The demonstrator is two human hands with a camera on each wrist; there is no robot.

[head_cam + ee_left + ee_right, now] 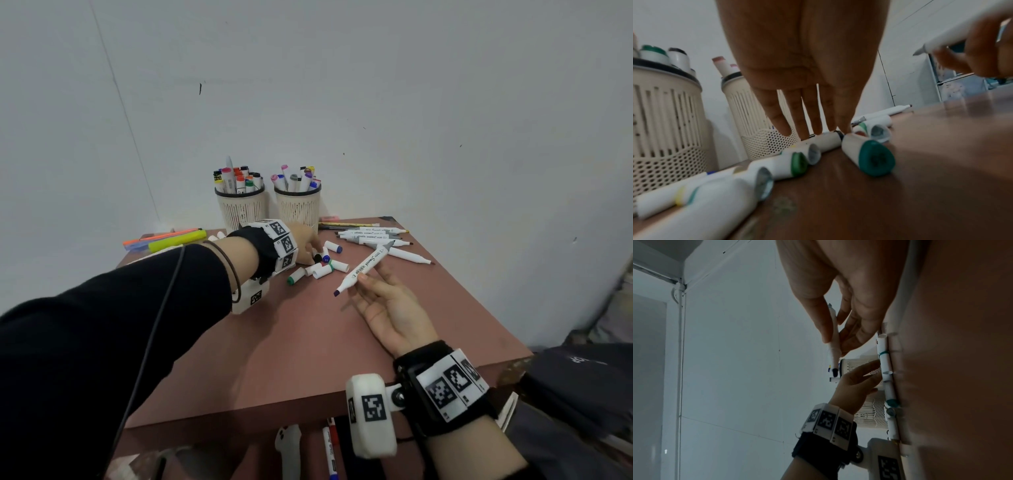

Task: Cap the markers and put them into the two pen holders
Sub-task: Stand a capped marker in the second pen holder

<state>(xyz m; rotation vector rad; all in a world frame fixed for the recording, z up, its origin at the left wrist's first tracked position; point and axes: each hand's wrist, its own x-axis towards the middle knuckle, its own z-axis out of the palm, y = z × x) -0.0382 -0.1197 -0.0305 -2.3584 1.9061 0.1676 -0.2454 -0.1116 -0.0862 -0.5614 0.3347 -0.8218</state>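
Above the brown table point(342, 349), the right hand point(394, 308) pinches an uncapped marker point(363, 268) between thumb and fingers, while the left hand point(303, 240), fingers extended, touches loose caps point(322, 267) near the two pen holders point(241, 207).

A reddish-brown table top point(308, 342) fills the lower middle of the head view. Two cream plastic pen holders point(241, 209) with black rims and a slotted, perforated pattern stand at upper centre. White marker caps point(322, 269) have green, blue and black ends. At far left lie orange and yellow-green highlighters point(171, 238). Both wrist bands point(448, 383) bear black-and-white square codes.
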